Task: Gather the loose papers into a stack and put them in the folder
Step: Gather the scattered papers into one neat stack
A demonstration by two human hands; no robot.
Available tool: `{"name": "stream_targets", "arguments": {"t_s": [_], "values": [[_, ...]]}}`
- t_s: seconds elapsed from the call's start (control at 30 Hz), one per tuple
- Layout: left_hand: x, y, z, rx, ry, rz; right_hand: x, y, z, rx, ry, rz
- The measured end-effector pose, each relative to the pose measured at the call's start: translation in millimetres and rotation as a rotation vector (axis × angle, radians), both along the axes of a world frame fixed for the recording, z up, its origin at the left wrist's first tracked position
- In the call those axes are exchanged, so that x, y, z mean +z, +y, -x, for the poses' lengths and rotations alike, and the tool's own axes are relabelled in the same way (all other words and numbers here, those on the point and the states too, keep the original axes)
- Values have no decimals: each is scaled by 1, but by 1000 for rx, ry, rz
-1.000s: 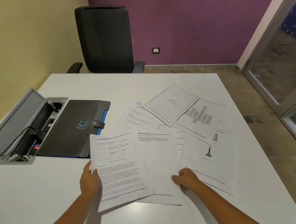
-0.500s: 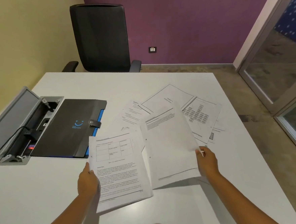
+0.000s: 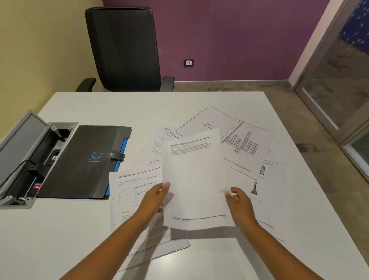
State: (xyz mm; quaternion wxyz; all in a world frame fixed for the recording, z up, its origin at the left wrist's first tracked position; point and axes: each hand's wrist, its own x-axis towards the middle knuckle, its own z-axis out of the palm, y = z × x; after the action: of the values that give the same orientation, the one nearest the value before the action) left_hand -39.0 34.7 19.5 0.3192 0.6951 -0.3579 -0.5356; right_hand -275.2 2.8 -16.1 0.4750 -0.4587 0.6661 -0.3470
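I hold a printed sheet up off the white table, between both hands. My left hand grips its left edge and my right hand pinches its lower right edge. Below the left hand a page with a table lies flat on the desk. Several loose papers are spread behind and to the right of the raised sheet. The black folder with a blue smiley and a snap strap lies shut at the left.
An open grey cable box with a black cable is sunk into the table left of the folder. A black office chair stands at the far edge. A glass door is on the right.
My left hand let go of the table page, which now lies on the desk, and moved right to the raised sheet. My right hand brought that sheet leftward and more upright.
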Motion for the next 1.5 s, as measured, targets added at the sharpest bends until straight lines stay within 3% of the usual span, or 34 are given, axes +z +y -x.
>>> {"name": "stream_targets", "arguments": {"t_s": [0.1,0.2,0.27,0.37,0.53,0.8,0.97,1.23,1.5], "values": [[-14,-2,1,-31,-249,47,-11,1,-2,81,21,-75],[-29,2,-6,49,-297,10,-15,-3,6,66,-22,-181],[-38,3,-11,92,-302,-33,-18,-10,18,-15,-8,-131],[-49,5,-16,181,-268,-97,-20,-25,40,-52,173,-41],[-62,0,-22,232,-245,-147,-34,-66,67,-187,204,-135],[-77,-6,-20,220,-182,-171,-48,-119,72,-399,-36,-387],[-79,-9,-22,220,-182,-176,-52,-132,75,-495,147,-311],[-80,-9,-17,214,-201,-146,-44,-138,69,-594,-257,-370],[-79,-7,-20,203,-216,-166,-41,-99,70,-594,-111,-235]]}}
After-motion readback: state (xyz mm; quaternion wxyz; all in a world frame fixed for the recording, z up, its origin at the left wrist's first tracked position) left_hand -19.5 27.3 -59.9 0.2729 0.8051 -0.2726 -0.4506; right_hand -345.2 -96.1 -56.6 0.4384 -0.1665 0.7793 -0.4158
